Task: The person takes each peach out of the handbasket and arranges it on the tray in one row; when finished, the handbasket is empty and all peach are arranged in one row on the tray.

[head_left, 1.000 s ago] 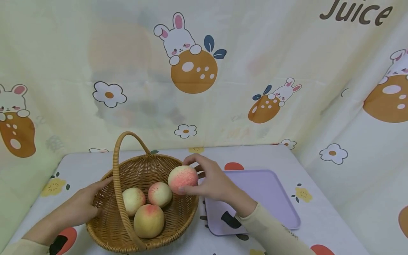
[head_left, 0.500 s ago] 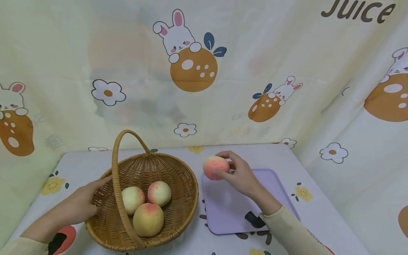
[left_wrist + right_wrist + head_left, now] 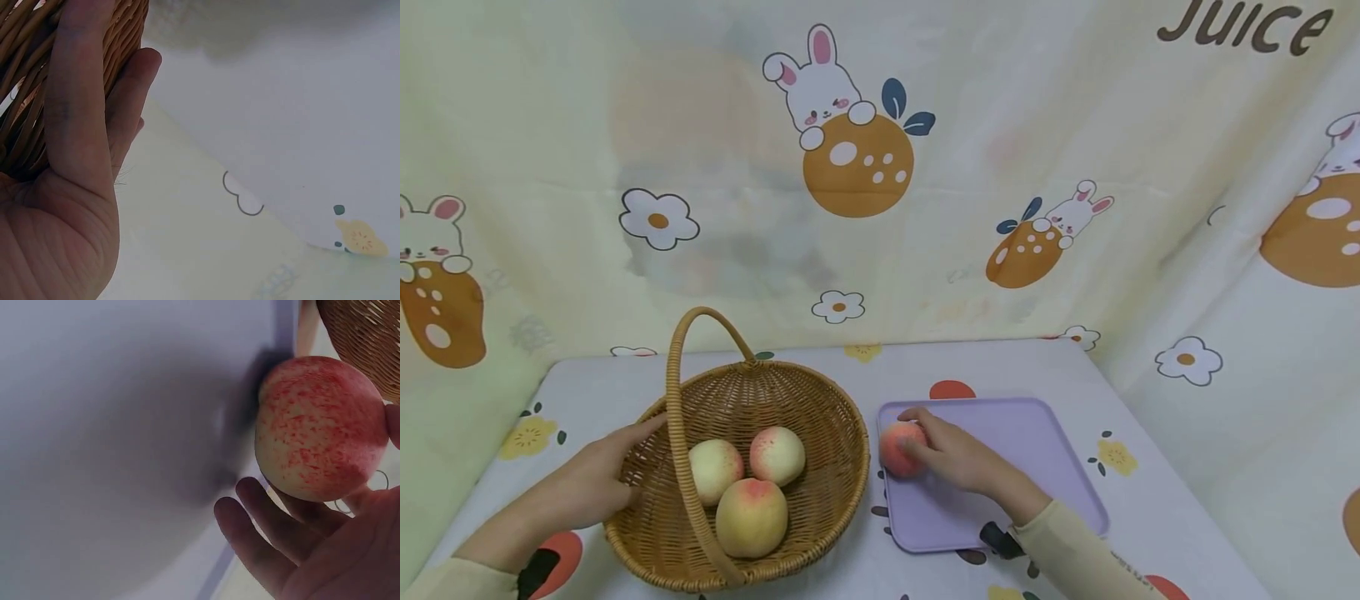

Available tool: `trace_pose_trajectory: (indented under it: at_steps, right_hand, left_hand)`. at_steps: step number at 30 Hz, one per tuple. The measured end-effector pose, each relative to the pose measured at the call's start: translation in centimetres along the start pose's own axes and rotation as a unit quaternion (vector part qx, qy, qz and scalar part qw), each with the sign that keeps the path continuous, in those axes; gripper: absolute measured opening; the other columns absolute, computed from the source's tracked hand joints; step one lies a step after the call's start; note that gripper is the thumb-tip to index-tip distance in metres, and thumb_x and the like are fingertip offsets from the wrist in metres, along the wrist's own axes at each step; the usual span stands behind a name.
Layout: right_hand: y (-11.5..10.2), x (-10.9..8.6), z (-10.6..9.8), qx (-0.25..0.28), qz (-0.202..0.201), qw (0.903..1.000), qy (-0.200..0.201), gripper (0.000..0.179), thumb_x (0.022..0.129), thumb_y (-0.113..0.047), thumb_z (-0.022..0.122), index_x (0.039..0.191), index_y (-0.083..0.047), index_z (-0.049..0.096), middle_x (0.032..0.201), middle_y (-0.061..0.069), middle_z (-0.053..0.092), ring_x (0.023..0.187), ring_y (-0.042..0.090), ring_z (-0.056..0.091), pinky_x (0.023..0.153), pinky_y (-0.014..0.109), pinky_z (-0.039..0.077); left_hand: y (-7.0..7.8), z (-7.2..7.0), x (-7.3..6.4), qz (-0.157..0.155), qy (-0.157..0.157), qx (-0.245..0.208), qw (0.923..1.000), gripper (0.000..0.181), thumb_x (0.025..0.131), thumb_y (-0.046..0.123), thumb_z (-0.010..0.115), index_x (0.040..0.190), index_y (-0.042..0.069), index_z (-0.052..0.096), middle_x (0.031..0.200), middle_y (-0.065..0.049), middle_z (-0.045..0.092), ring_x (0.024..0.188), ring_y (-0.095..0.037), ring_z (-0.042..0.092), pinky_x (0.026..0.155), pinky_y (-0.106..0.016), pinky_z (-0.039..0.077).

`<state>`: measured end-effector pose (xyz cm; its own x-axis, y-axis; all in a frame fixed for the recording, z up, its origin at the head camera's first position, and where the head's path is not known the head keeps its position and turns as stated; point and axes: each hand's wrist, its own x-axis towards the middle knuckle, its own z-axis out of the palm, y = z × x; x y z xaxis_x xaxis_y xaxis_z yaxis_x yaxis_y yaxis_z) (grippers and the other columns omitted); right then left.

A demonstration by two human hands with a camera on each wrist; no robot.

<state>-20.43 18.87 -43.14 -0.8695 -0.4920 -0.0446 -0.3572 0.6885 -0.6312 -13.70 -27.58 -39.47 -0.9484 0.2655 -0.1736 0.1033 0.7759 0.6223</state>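
Cream cloth printed with rabbits and fruit hung behind the white patterned table, and I followed the work there from afar. What had just changed was the place of one round, pink-and-cream peach. A second earlier I had seen it over the right rim of the round, brown wicker basket with its hooped handle. Then it was up above the far-left corner of the flat, lilac rectangular tray; now it was low at that tray's left edge. I could not tell whether it touched the tray.

The right hand held it, fingers curled about its side, though the wrist view showed two fingertips standing off the fruit. Toward the table's left edge, the left hand held the basket by its left rim.

Inside the basket I counted two cream peaches blushed red, one left and one right, plus a yellow-green peach with a red top nearer me. I judged the carry across nearly complete, the release not yet made.
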Motion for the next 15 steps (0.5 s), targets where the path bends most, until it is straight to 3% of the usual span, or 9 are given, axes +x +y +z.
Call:
trace_pose_trajectory:
  at_steps: [5, 8, 12, 15]
  right_hand:
    - [0.0, -0.1, -0.2, -0.069, 0.011, 0.9974, 0.021, 0.054, 0.1, -0.053, 0.052, 0.135, -0.012, 0.059, 0.126, 0.003, 0.065, 0.114, 0.021, 0.06, 0.098, 0.048, 0.044]
    - [-0.1, -0.3, -0.7, -0.089, -0.006, 0.996, 0.006, 0.062, 0.097, -0.054, 0.058, 0.139, -0.009, 0.056, 0.133, 0.006, 0.061, 0.121, 0.023, 0.057, 0.103, 0.048, 0.043]
    - [-0.2, -0.6, -1.3, -0.104, -0.039, 0.9932, -0.035, 0.072, 0.087, -0.039, 0.073, 0.147, -0.008, 0.049, 0.145, 0.008, 0.052, 0.135, 0.025, 0.047, 0.11, 0.05, 0.037]
    - [-0.3, -0.6, -1.4, -0.118, -0.051, 0.9911, -0.037, 0.077, 0.079, -0.027, 0.08, 0.147, -0.009, 0.05, 0.145, 0.009, 0.053, 0.134, 0.028, 0.048, 0.109, 0.051, 0.038]
  left_hand:
    - [0.0, 0.0, 0.0, 0.002, 0.004, 0.001, 1.0, 0.098, 0.067, -0.012, 0.069, 0.157, -0.004, 0.028, 0.149, -0.039, 0.035, 0.133, -0.059, 0.036, 0.091, -0.062, 0.049]
    - [0.0, 0.0, 0.0, 0.003, 0.004, 0.0, 1.0, 0.098, 0.067, -0.013, 0.068, 0.157, -0.003, 0.029, 0.15, -0.039, 0.035, 0.133, -0.059, 0.037, 0.09, -0.061, 0.049]
    - [0.0, 0.1, 0.0, 0.005, 0.003, -0.004, 1.0, 0.1, 0.066, -0.013, 0.068, 0.157, -0.003, 0.028, 0.151, -0.038, 0.035, 0.134, -0.058, 0.035, 0.089, -0.054, 0.05]
    - [0.1, 0.1, 0.0, 0.006, 0.003, -0.002, 1.0, 0.1, 0.065, -0.013, 0.068, 0.157, -0.004, 0.029, 0.15, -0.038, 0.035, 0.134, -0.058, 0.035, 0.088, -0.053, 0.05]
